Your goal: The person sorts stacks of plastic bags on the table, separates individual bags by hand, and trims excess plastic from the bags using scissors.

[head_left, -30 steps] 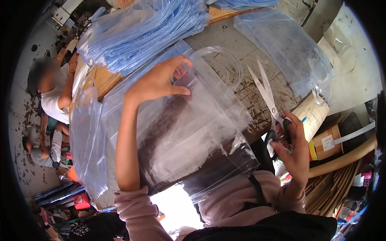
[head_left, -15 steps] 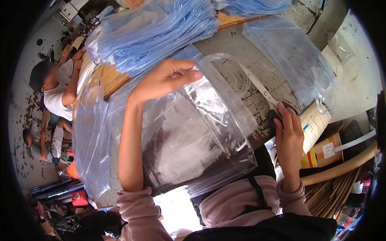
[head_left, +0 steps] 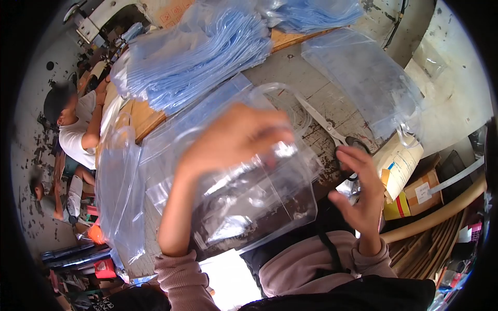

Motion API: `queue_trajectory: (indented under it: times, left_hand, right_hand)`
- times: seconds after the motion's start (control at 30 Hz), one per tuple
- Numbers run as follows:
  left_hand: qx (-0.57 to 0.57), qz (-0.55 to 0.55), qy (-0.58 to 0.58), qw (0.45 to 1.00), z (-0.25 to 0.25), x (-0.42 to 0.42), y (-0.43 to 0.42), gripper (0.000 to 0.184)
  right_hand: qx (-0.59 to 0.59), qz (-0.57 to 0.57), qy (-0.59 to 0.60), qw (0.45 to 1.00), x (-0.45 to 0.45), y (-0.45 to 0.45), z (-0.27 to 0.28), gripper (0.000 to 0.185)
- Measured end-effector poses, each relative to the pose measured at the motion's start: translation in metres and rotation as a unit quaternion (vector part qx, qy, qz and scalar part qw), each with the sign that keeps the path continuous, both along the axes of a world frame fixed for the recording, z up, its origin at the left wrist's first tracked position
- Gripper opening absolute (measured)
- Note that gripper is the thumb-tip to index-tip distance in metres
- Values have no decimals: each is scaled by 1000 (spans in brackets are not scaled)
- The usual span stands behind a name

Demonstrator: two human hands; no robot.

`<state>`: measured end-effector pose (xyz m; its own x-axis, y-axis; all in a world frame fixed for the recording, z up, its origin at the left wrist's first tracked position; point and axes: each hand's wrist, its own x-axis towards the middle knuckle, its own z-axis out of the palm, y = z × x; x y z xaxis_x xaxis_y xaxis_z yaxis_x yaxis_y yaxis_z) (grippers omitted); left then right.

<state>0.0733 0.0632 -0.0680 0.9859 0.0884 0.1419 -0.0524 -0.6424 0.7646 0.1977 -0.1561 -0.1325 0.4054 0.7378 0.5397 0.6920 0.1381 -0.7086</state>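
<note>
A clear plastic bag [head_left: 249, 207] lies crumpled at the near side of the worktable, with shiny folds. My left hand [head_left: 238, 137], smeared by motion, is over it; its curled fingers hold the bag's upper edge. Scissors [head_left: 328, 125] with dark handles rest on the table to the right, blades slightly apart and pointing away from me. Beside the handles, my right hand [head_left: 363, 189] is open, thumb and fingers apart. Whether a fingertip still touches a handle I cannot tell. A clear tube-like strap [head_left: 277, 87] loops beyond the bag, near the blade tips.
A thick stack of bluish plastic sheets [head_left: 202, 62] sits at the back on a wooden board [head_left: 142, 118]. More clear bags lie left [head_left: 120, 192] and right [head_left: 363, 72]. Cardboard boxes [head_left: 423, 192] and a paper roll [head_left: 399, 160] stand at right. Two people sit at left.
My right hand has let go of the scissors and opened, drawing back a little. My left hand has moved right and toward me, pulling the bag's edge along and folding it.
</note>
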Motion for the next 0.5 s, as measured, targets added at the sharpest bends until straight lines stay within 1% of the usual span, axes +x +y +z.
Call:
queue_trajectory:
  times: [0.03,0.07,0.1,0.13,0.2,0.23,0.3,0.33,0.4,0.43,0.47,0.5]
  left_hand:
    - [47,-45,25,998,4,4,-16,18]
    - [126,-55,8,990,5,5,-36,18]
    - [204,-63,-9,977,6,5,-54,18]
    - [209,-64,-13,976,9,4,-69,18]
    - [293,-63,-1,954,16,0,-90,21]
    - [294,-61,-5,954,17,-3,-96,21]
    - [300,-49,8,953,18,-7,-105,36]
    - [299,-46,3,953,22,-10,-106,36]
    - [333,89,-122,931,30,-22,-98,50]
    - [392,152,-142,896,33,-28,-89,51]
    - [448,215,-159,853,37,-35,-75,52]
    - [424,263,-186,846,38,-42,-60,47]
  right_hand:
    - [-2,58,99,993,-5,0,0,57]
    - [-3,118,196,974,-10,0,-2,63]
    - [-24,170,272,947,-13,-1,-4,64]
    - [-135,155,195,959,-8,-7,-4,49]
    - [-180,231,207,933,-4,-14,-8,31]
    - [-180,231,203,934,-3,-16,-5,31]
    - [-113,220,154,957,0,-23,4,16]
    - [-116,221,149,957,1,-26,10,16]
    - [-50,105,311,943,6,-30,22,7]
    - [-14,46,264,963,21,-36,18,7]
    - [23,-12,215,976,41,-41,14,10]
    - [137,-88,212,964,54,-34,18,16]
